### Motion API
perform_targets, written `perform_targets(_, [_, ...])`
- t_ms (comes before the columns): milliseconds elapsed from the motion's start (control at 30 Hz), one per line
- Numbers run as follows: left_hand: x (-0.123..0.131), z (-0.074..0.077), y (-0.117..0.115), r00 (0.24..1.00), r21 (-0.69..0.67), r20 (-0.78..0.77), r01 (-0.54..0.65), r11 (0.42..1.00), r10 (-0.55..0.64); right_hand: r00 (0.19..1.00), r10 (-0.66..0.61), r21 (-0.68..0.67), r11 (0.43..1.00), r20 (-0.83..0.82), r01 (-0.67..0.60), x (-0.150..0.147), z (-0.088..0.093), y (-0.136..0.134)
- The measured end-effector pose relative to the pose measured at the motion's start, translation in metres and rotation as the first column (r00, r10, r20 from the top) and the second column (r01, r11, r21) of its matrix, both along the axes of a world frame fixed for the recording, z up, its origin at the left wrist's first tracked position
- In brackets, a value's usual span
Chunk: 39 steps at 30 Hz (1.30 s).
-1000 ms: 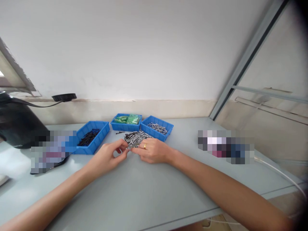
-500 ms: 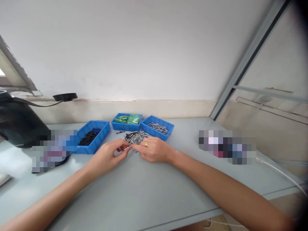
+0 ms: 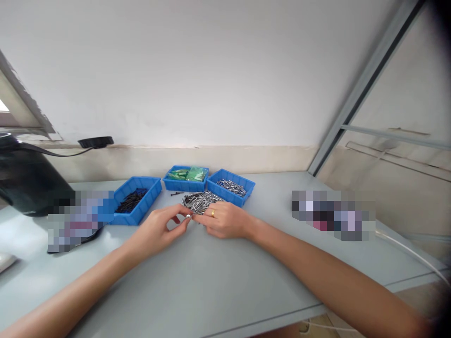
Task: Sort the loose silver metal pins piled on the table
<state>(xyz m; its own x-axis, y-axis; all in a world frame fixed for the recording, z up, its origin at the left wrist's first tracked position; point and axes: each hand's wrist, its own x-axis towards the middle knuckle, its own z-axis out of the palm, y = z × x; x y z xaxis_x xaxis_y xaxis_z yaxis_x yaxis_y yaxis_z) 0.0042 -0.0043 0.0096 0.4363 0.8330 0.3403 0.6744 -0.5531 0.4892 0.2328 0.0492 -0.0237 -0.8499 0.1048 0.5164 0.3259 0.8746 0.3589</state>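
Counter: pale grey flat worktop (image 3: 211,281); carries all items listed.
Left tray: blue plastic rectangular tray (image 3: 146,209); contains black slender screws (image 3: 130,201).
Right tray: blue plastic rectangular tray (image 3: 232,198); contains silver slender metal pieces (image 3: 230,188).
Back tray: blue plastic rectangular tray (image 3: 185,186); contains green packets (image 3: 192,174).
Right hand (image 3: 225,220): over the heap's near edge; forefinger reaches the left fingertips; whether its fingers pinch anything, cannot tell.
Left hand (image 3: 158,227): thumb and forefinger appear to pinch one small bright piece.
Heap: loose silver metal pieces with some dark ones (image 3: 201,202), on the counter between the hands and the right tray.
Small bright piece (image 3: 188,216): at the left fingertips, just beside the heap; type unclear.
Handling, judged: grip lightly near one end, draw single pieces from the near edge, and avoid pushing the heap against the tray wall.
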Motion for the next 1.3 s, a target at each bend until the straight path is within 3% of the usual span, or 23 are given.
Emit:
perform_targets(233, [-0.002, -0.002, 0.004, 0.998, 0.075, -0.057, -0.004, 0.997, 0.008, 0.999, 0.032, 0.012, 0.999, -0.03, -0.032, 0.001, 0.0, -0.001])
perform_targets(400, [-0.002, -0.003, 0.005, 0.998, 0.044, -0.063, 0.006, 0.999, -0.003, 1.0, 0.006, 0.031, 1.0, -0.027, -0.005, 0.0, -0.001, -0.001])
perform_targets(767, [-0.001, -0.007, 0.004, 0.997, 0.023, -0.072, 0.042, 0.999, -0.04, 0.983, 0.022, 0.07, 0.998, -0.182, -0.01, -0.003, 0.004, -0.002])
perform_targets(1100, [-0.002, -0.01, 0.003, 0.991, 0.015, -0.096, 0.097, 0.995, -0.096, 0.998, -0.026, -0.015, 1.0, -0.056, 0.025, -0.006, 0.003, -0.006])
perform_targets(1300, [-0.007, -0.011, 0.006, 0.981, 0.143, -0.154, 0.136, 0.98, -0.114, 0.995, -0.045, -0.026, 0.999, -0.084, 0.043, -0.003, 0.005, -0.006])
